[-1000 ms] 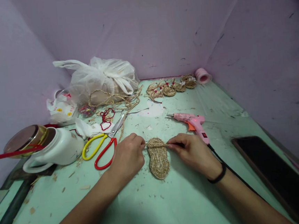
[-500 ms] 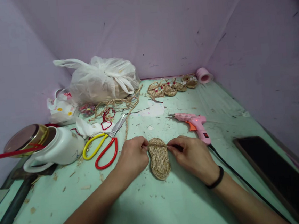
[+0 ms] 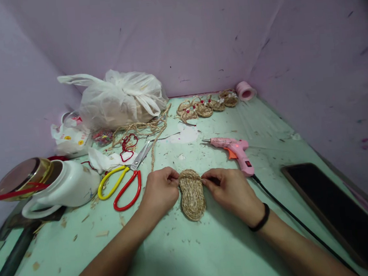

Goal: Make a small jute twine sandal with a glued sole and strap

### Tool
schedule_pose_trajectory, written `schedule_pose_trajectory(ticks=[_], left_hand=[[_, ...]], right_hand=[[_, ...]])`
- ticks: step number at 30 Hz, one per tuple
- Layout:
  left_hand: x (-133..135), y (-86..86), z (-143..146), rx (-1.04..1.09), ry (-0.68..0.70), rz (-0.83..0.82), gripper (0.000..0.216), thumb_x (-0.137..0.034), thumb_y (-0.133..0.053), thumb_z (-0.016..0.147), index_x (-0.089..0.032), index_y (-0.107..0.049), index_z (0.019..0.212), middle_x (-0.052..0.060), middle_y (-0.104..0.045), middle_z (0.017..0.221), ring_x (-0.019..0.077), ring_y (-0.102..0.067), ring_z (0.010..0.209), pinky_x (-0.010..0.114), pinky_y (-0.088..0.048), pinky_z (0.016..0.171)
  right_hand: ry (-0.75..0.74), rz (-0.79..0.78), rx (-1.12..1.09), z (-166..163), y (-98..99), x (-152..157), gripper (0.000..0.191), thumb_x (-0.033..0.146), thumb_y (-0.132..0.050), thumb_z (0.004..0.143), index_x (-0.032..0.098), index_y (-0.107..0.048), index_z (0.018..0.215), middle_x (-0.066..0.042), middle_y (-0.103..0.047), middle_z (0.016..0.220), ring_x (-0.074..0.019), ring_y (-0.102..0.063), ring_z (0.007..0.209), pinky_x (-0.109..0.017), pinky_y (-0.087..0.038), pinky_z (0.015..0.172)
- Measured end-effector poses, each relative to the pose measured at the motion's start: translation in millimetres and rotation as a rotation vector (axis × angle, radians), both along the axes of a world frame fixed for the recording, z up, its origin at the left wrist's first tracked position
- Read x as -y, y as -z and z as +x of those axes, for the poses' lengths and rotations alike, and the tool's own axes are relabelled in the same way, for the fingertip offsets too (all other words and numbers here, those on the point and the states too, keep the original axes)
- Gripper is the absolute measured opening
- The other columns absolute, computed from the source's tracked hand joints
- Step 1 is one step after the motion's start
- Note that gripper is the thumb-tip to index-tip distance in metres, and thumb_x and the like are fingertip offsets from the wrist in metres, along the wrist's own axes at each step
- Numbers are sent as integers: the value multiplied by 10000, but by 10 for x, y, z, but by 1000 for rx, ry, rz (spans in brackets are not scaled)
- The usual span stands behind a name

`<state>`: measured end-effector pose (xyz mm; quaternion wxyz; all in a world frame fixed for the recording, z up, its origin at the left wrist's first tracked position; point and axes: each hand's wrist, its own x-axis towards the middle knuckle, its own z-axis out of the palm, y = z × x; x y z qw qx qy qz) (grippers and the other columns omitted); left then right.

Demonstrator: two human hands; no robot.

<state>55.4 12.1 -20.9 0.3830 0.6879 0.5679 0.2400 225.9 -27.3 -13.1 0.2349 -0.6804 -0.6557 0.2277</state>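
Head view, left hand, right hand pinching jute sole, long axis near-to-far

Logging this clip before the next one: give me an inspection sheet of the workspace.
Surface: pale green table, scuffed, littered with fibre scraps.
Job's things: oval jute sole lying flat between the hands.
Clutter: scissors, pink glue gun, white jug, plastic bag, small jute pieces, pink tape roll, dark panel.
Hands: left hand and right hand pinch the sole's far end, one each side.
Cables: black cord trails from the glue gun.
Surroundings: lilac walls on three sides.
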Motion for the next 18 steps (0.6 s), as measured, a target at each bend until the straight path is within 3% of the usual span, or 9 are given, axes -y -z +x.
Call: schedule_pose_trajectory(ticks=[6, 18], left_hand=[[5, -17, 13, 52, -36, -39, 91, -188, -509, 664, -162, -596, 669, -20, -556, 512, 114, -507, 489, 230, -391, 489], [60, -66, 1, -50, 14, 5, 101, -191, -512, 676, -165, -609, 680, -3, -581, 577, 125, -517, 553, 228, -367, 501]], right_hand=[[17, -2, -38, 0, -6, 1, 166, 180, -536, 727, 196, -700, 741, -28, -709, 676, -173, -627, 611, -257, -435, 533], [4, -26, -40, 22, -21, -7, 160, 185, -541, 711, 202, -699, 729, -23, -698, 643, -162, -619, 578, -242, -425, 500]])
